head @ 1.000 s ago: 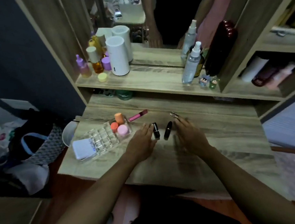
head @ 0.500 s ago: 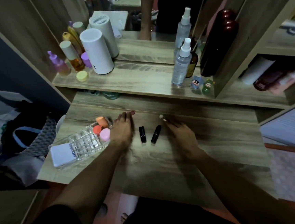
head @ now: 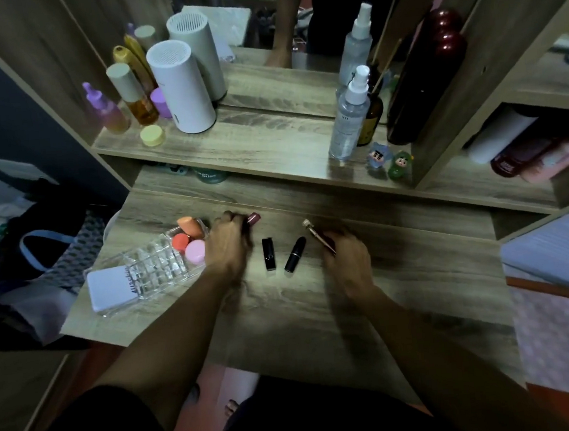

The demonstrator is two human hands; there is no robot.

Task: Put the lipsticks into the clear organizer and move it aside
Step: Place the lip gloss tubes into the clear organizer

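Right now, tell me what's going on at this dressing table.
A person is gathering lipsticks. The left hand closes on a pink lip tube beside the clear organizer, which holds sponges but no lipsticks yet. The right hand grips a slim gold-tipped tube. Two black lipsticks lie untouched on the table between the hands.

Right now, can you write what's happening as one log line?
left hand: closed on pink lipstick | right hand: gripping slim gold-tipped tube | two black lipsticks on desk | clear organizer: no lipsticks yet
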